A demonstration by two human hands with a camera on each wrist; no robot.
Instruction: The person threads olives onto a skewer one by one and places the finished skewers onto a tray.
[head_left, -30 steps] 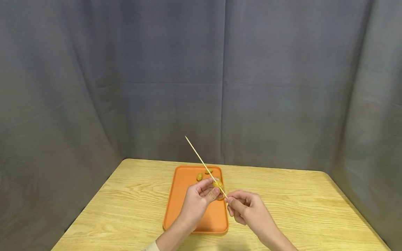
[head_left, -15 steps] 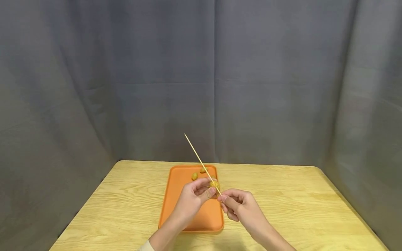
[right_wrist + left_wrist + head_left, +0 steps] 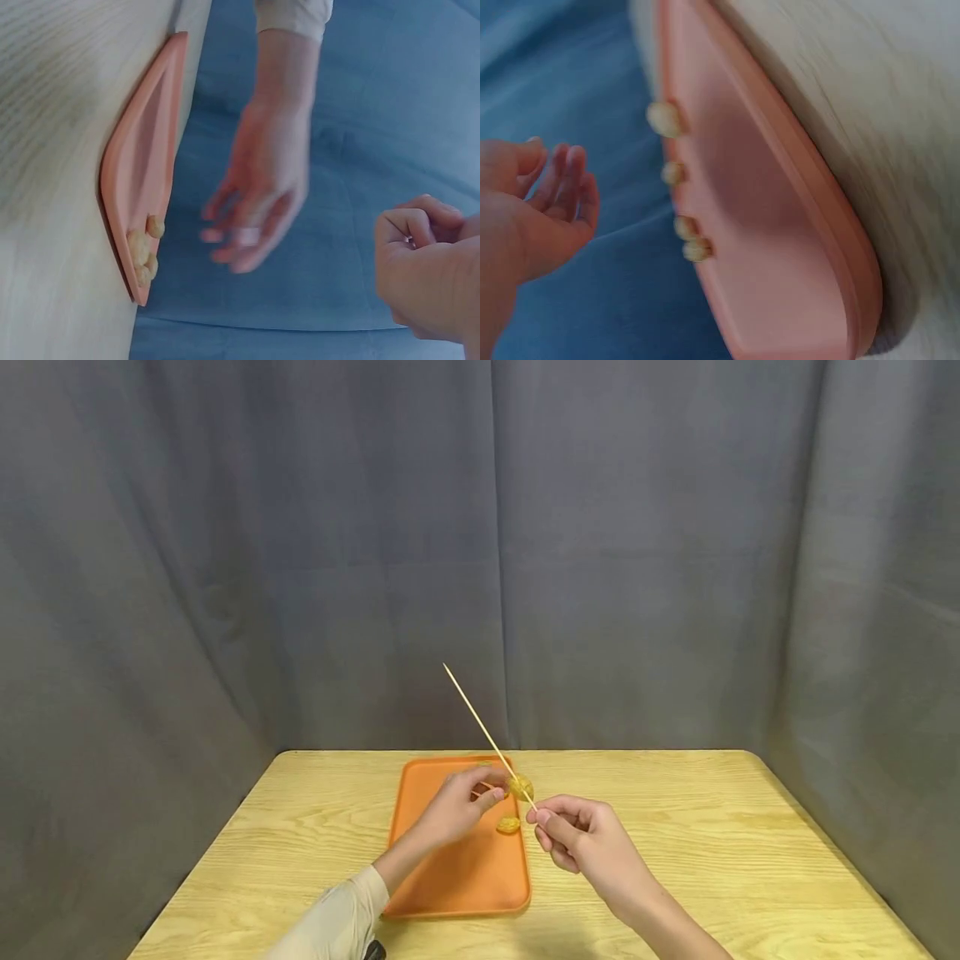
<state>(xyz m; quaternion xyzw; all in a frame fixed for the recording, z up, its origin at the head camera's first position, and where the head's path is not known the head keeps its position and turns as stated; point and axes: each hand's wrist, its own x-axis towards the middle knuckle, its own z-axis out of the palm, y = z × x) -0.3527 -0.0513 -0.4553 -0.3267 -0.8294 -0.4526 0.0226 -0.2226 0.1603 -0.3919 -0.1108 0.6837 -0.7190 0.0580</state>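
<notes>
Pale wood makes the skewer [image 3: 480, 722] that the right hand [image 3: 581, 839] pinches by its lower end, hidden in the fingers; its point tilts up and left. A yellow lump [image 3: 522, 789] shows against the shaft just beyond the fingertips; whether it is pierced I cannot tell. The left hand [image 3: 456, 806], bare, loosely bent and blurred in the right wrist view, hovers over the orange tray [image 3: 457, 877], partly covering the yellow pieces [image 3: 673, 172] there.
</notes>
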